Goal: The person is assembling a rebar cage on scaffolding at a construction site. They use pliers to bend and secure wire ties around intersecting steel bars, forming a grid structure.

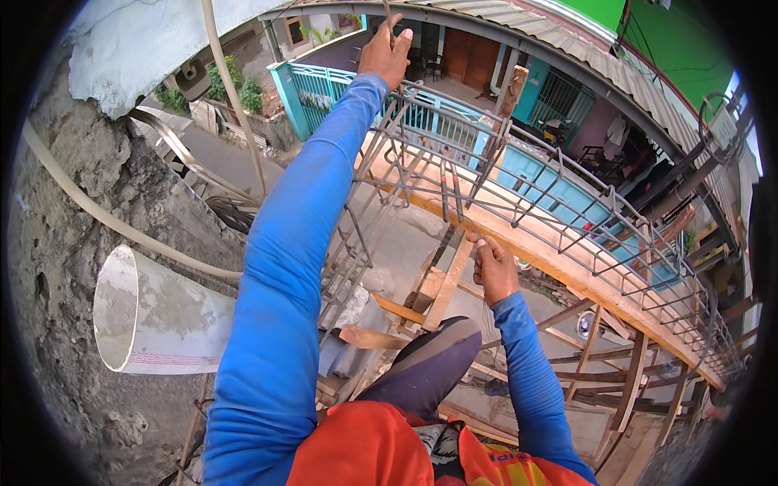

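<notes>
My left hand [386, 57] is raised at the top of the view, its fingers closed round a thin upright steel bar [389, 18]. Lower down and to the right, my right hand [494, 270] has its fingers curled in a pinch, close to the near edge of a long wooden plank [559, 267]. Whether something thin is in that pinch is too small to tell. Along the plank runs a cage of steel rebar [551, 166] with square stirrups. More upright rebar [354, 267] stands between my two arms.
A grey plastic pipe [174, 320] juts out beside a rough concrete wall [57, 211] on the left. Beige conduit [121, 227] bends across that wall. Below the plank are timber props [632, 381]. Beyond lie a street and a house with a turquoise fence [324, 85].
</notes>
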A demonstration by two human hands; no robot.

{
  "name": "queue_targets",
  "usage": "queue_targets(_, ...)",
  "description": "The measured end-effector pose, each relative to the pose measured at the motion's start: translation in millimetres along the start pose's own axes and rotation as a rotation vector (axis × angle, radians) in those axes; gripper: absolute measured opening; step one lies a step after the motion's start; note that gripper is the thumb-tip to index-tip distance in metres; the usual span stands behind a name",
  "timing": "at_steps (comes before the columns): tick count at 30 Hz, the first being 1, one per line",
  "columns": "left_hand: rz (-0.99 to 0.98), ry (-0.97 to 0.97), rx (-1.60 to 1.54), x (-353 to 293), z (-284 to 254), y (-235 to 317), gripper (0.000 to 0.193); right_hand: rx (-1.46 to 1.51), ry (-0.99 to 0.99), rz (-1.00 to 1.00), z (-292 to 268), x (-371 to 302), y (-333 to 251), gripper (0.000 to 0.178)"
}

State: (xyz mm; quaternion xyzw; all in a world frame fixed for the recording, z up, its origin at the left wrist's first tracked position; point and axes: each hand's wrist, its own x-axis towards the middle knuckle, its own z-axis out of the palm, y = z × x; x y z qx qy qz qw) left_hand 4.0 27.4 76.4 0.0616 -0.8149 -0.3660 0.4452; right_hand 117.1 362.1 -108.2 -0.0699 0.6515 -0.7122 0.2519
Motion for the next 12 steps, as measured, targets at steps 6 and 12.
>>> queue_targets(6, -0.025, -0.025, 0.397, 32.1, -10.7, -23.0, 0.054, 0.23, -0.085, 0.076, 22.4, 1.2, -16.9, 0.029)
queue_targets(12, -0.137, 0.243, 0.354, 38.5, -6.1, -9.0, 0.071, 0.585, -0.061, 0.191, -10.0, -18.7, -14.8, 0.032)
